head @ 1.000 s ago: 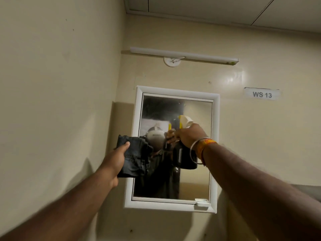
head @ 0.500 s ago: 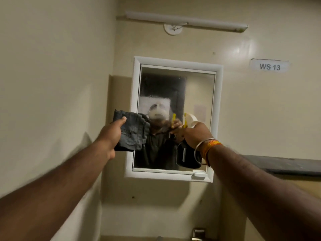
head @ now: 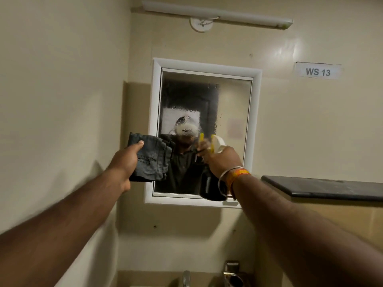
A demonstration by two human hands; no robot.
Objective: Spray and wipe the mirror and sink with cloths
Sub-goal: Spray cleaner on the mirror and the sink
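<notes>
Now misted with droplets, a white-framed mirror (head: 205, 121) is hanging on a cream wall (head: 62, 79) as a person is aiming a spray bottle (head: 214, 168) at its glass.

Right of the mirror, a dark shelf (head: 331, 188) is jutting from the wall beneath a label (head: 318, 71) reading "WS 13", and a tube light (head: 217, 14) is running above. At the mirror's left edge the left hand (head: 126, 162) is gripping a folded dark cloth (head: 151, 160); the right hand (head: 224, 161), fingers wrapped round the bottle's neck, is wearing bangles (head: 234, 176). Below, a tap (head: 186, 278) is peeking into view.
</notes>
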